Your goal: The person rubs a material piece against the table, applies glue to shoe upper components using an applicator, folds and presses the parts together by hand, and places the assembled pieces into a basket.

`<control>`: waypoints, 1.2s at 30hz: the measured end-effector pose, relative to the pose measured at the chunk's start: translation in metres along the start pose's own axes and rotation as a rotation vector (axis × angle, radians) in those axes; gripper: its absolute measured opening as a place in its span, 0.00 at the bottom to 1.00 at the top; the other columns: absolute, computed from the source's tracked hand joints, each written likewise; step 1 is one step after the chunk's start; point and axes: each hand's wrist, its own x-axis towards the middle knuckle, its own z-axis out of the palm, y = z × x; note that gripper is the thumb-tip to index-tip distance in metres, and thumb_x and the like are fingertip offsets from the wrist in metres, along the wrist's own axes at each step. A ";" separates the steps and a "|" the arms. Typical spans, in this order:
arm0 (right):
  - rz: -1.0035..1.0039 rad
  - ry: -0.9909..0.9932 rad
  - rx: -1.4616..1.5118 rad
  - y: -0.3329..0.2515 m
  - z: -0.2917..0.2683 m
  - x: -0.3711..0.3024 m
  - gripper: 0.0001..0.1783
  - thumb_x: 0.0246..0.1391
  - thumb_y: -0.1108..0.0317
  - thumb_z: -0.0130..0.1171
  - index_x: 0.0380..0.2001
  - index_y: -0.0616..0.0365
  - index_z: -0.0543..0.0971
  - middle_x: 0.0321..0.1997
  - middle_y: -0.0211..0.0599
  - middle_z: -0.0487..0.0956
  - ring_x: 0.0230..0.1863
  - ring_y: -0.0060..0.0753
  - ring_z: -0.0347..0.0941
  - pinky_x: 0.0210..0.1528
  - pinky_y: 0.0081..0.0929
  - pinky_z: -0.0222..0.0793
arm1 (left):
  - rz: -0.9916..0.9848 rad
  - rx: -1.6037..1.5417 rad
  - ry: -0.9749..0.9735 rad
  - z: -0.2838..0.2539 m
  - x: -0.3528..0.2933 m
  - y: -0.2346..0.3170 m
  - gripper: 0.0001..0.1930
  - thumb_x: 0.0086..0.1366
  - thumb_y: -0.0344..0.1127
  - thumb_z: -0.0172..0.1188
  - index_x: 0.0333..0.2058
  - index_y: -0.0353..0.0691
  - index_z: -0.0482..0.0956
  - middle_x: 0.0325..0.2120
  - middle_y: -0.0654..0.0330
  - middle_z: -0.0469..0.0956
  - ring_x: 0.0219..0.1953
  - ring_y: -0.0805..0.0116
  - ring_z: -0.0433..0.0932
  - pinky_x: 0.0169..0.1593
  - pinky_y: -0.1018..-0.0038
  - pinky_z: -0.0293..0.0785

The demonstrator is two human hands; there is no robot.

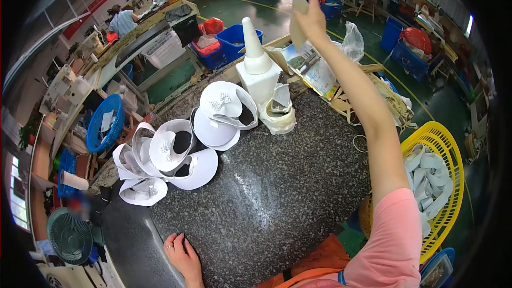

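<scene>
My right arm reaches far across the dark speckled tabletop [266, 186]. At its end my right hand [314, 20] is closed on a flat, beige, rounded piece [297, 25], seen nearly edge-on, its kind unclear. My left hand [182, 255] lies at the table's near left edge with fingers loosely stretched, a ring on one of them, and nothing in it. Several white sun visors [197, 169], some with sparkly bows, lie in a loose cluster at the table's left. Behind them stands a white bottle [260, 77] with a tall cone nozzle, beside a tape roll [279, 117] in plastic.
Papers [319, 72] and a clear plastic bag [353, 42] lie at the far edge, below my right hand. A yellow basket [453, 202] of pale fabric strips stands at the right. Blue crates [233, 42] sit beyond the table. One person [124, 23] works at the far left.
</scene>
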 end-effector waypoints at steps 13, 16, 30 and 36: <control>0.147 -1.234 0.619 -0.134 -0.176 -0.145 0.23 0.58 0.64 0.62 0.55 0.63 0.75 0.49 0.33 0.80 0.48 0.24 0.77 0.53 0.27 0.72 | 0.088 -0.011 0.100 0.004 -0.003 -0.011 0.10 0.62 0.27 0.61 0.43 0.40 0.81 0.48 0.51 0.74 0.57 0.47 0.69 0.60 0.56 0.66; -0.054 -1.793 0.944 -0.176 -0.193 -0.226 0.16 0.48 0.67 0.72 0.41 0.60 0.83 0.33 0.34 0.82 0.35 0.25 0.78 0.40 0.25 0.73 | 0.006 -0.045 0.220 0.003 -0.005 -0.009 0.11 0.61 0.29 0.62 0.43 0.41 0.81 0.51 0.53 0.72 0.61 0.47 0.64 0.63 0.54 0.62; -1.039 -0.834 0.221 -0.262 -0.045 -0.394 0.06 0.49 0.66 0.55 0.21 0.50 0.71 0.18 0.30 0.75 0.19 0.36 0.75 0.25 0.34 0.66 | -0.210 -0.308 0.226 0.008 -0.005 -0.018 0.11 0.62 0.31 0.63 0.44 0.43 0.83 0.51 0.55 0.75 0.60 0.53 0.67 0.64 0.60 0.62; -0.904 -0.795 0.073 -0.282 0.028 -0.387 0.07 0.53 0.64 0.55 0.23 0.52 0.74 0.21 0.36 0.80 0.25 0.39 0.81 0.28 0.38 0.72 | -0.205 -0.303 0.265 0.012 -0.003 -0.017 0.11 0.61 0.30 0.63 0.43 0.43 0.82 0.50 0.54 0.76 0.58 0.53 0.69 0.62 0.61 0.63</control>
